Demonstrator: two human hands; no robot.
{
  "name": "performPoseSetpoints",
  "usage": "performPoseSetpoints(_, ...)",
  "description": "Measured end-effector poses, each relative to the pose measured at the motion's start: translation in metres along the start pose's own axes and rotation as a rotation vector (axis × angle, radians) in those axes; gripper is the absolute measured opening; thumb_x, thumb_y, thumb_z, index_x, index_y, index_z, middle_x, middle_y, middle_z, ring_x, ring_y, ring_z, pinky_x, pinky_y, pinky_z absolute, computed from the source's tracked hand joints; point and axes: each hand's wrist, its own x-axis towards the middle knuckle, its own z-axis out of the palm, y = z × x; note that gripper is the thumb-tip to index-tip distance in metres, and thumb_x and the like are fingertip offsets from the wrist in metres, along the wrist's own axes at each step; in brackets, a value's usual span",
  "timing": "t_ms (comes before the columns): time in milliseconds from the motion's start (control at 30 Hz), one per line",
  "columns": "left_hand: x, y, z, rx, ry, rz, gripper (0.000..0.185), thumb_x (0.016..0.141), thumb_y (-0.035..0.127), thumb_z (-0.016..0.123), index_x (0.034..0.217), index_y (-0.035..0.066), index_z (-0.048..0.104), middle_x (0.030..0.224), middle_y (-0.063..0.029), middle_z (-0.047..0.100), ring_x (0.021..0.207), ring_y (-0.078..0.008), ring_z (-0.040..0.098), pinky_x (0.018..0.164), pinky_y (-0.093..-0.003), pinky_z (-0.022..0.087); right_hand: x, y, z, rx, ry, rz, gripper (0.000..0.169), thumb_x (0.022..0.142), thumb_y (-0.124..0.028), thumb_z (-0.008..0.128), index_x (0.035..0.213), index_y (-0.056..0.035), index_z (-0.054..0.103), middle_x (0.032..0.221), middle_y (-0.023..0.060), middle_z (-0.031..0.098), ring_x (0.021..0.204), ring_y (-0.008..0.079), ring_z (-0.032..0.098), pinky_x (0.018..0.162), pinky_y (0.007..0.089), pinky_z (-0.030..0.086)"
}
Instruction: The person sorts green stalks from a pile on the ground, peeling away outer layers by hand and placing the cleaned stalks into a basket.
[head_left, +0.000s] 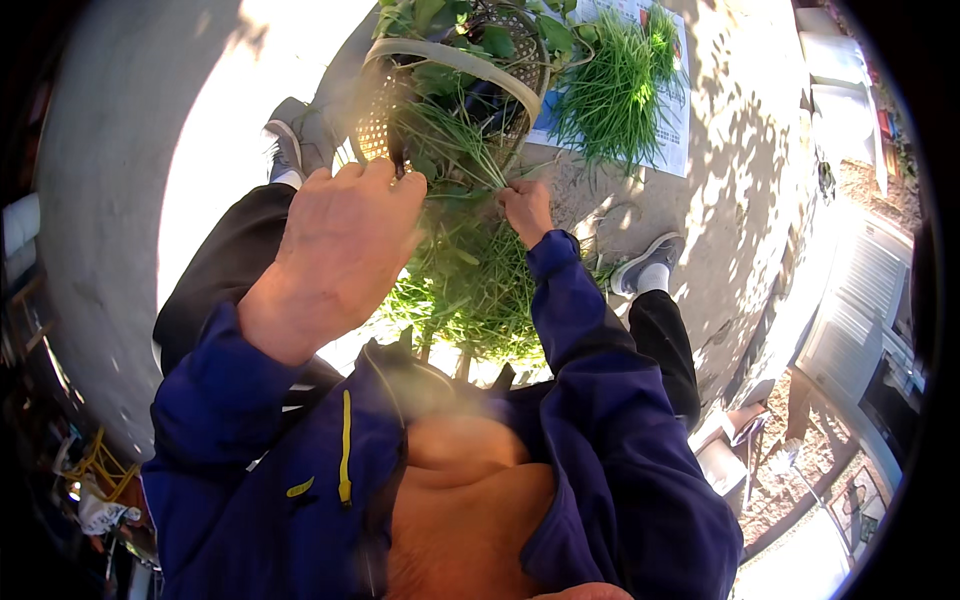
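Observation:
Between the fingertips of my right hand (527, 206) are the pale ends of a small bunch of long thin green stalks (480, 154). Their blades reach across the wicker basket (375, 120), which has an arched handle and holds broad leaves and dark, glossy vegetables. My left hand (337, 244) is raised closer to the camera, back upward, just before the basket's left side. Its fingers are curled and their undersides hidden, so whether they grip anything is unclear. Below both hands a loose heap of grassy greens (480, 285) lies between my legs.
Right of the basket, a thick bundle of chive-like greens (615, 97) rests on printed newspaper (675, 142). My shoes (649, 259) stand either side on sunlit, shadow-dappled concrete (97, 225). A white louvred panel (855, 292) is at far right.

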Motion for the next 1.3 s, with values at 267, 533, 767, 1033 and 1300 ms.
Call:
performPoseSetpoints(267,-0.005,-0.002,0.004,0.026,0.045,0.000,0.032,0.083,0.017,0.072,0.110,0.005,0.060,0.097,-0.0129,0.063,0.091,-0.0318,0.063,0.080,-0.0421,0.049,-0.031,-0.010,-0.005,0.675,-0.104,0.332,0.015,0.091,-0.008,0.066,0.080,0.0020,0.065,0.065,0.0042,0.059,0.051,0.0119,0.054,0.046,0.0275,0.045)
performPoseSetpoints(533,-0.004,-0.005,0.006,0.057,0.025,-0.023,0.027,0.085,0.020,0.070,0.104,0.005,0.058,0.093,-0.0140,0.063,0.089,-0.0328,0.064,0.076,-0.0434,0.050,-0.043,-0.029,0.006,0.365,0.178,0.110,0.016,0.086,-0.007,0.067,0.076,0.0056,0.067,0.058,0.0043,0.054,0.050,0.0134,0.048,0.046,0.0313,0.033)
performPoseSetpoints(767,-0.002,-0.008,0.008,0.046,0.097,-0.006,0.024,0.087,0.021,0.069,0.100,0.004,0.059,0.091,-0.0156,0.063,0.086,-0.0339,0.066,0.073,-0.0447,0.051,-0.042,-0.046,-0.005,0.301,0.127,0.099,0.015,0.088,-0.005,0.063,0.082,0.0075,0.069,0.060,0.0035,0.053,0.051,0.0110,0.046,0.048,0.0310,0.033)
performPoseSetpoints(1033,0.000,-0.010,0.008,0.050,0.099,-0.012,0.024,0.087,0.022,0.069,0.099,0.003,0.059,0.091,-0.0163,0.064,0.087,-0.0348,0.066,0.073,-0.0445,0.052,-0.035,-0.008,0.003,-0.396,0.169,-0.235,0.020,0.081,-0.015,0.063,0.073,0.0021,0.068,0.063,0.0207,0.059,0.057,0.0408,0.053,0.057,0.0488,0.043)
performPoseSetpoints(1300,0.000,-0.008,0.007,0.047,0.092,0.001,0.023,0.087,0.021,0.068,0.100,0.004,0.059,0.090,-0.0159,0.063,0.085,-0.0347,0.065,0.073,-0.0456,0.051,-0.033,-0.033,0.004,-0.638,0.200,-0.102,0.023,0.080,-0.022,0.062,0.076,0.0004,0.068,0.075,0.0235,0.064,0.076,0.0458,0.061,0.068,0.0532,0.047)
